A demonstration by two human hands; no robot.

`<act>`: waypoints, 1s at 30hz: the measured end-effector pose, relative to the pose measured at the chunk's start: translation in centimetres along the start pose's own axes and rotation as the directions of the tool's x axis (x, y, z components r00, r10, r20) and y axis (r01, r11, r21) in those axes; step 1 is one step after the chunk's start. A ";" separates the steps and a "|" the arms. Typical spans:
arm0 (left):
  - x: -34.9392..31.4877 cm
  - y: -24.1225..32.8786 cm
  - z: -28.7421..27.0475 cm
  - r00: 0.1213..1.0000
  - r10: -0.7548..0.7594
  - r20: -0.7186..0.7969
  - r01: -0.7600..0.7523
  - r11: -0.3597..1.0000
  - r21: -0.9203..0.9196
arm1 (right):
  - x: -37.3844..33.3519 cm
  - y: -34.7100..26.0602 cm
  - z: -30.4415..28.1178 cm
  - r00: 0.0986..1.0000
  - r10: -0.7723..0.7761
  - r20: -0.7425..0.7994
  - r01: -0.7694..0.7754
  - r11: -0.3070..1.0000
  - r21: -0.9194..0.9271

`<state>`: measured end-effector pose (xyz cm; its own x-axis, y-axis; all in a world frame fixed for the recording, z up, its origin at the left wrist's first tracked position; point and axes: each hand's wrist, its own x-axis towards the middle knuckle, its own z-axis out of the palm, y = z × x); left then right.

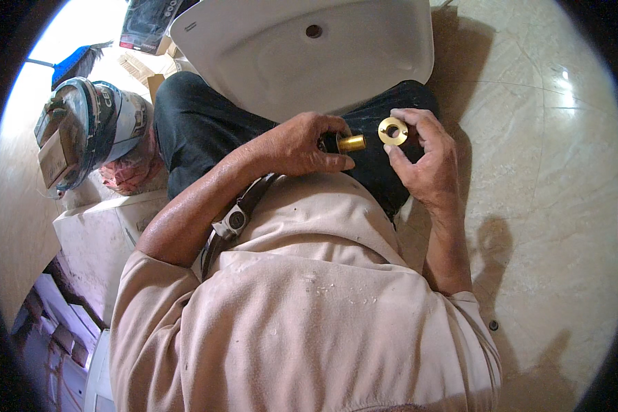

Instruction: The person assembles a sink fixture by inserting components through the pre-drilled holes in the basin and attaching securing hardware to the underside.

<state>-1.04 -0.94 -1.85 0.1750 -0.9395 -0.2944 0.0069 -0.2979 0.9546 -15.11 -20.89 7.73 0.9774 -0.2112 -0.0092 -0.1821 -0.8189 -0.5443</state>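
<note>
Above my lap, my left hand [302,145] is closed around a brass tube fitting [352,143]. Its shiny round end points right, out past the fingers, while a darker part sits mostly hidden in the palm. To the right of it, my right hand [431,158] pinches a flat brass ring nut [393,121] between thumb and fingers. The ring faces up, showing its round hole and small notches at the hole's edge. A short gap separates the two brass pieces. Just beyond my knees lies a white washbasin [250,51] with a round drain hole.
On the left stand a bucket [127,113] with a cardboard box [57,152] at its rim, a pink bag [132,170] and a whitish box [93,237]. A blue brush [72,63] and a black package [147,26] lie farther back. A small dark round piece [494,325] rests on the tiled floor [529,178].
</note>
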 end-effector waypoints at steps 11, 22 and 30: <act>0.2 -0.9 0.1 0.984 0.173 -0.035 -0.173 0.985 0.025 | 0.0 -0.3 1.7 0.996 -0.082 -0.041 0.083 0.996 0.029; 0.4 -0.4 -0.2 0.995 0.094 -0.016 -0.093 0.994 0.058 | -1.1 1.1 2.8 0.841 0.400 0.365 -0.425 0.072 0.902; 0.2 -0.2 -0.3 0.993 0.112 -0.035 -0.110 0.992 0.060 | -0.5 2.0 2.5 0.987 0.148 0.058 -0.159 0.899 0.409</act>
<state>-0.71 -0.96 -2.11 0.2089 -0.9605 -0.1837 -0.0716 -0.2023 0.9767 -15.68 -21.07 4.54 0.9444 -0.2982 -0.1385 -0.2747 -0.4842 -0.8307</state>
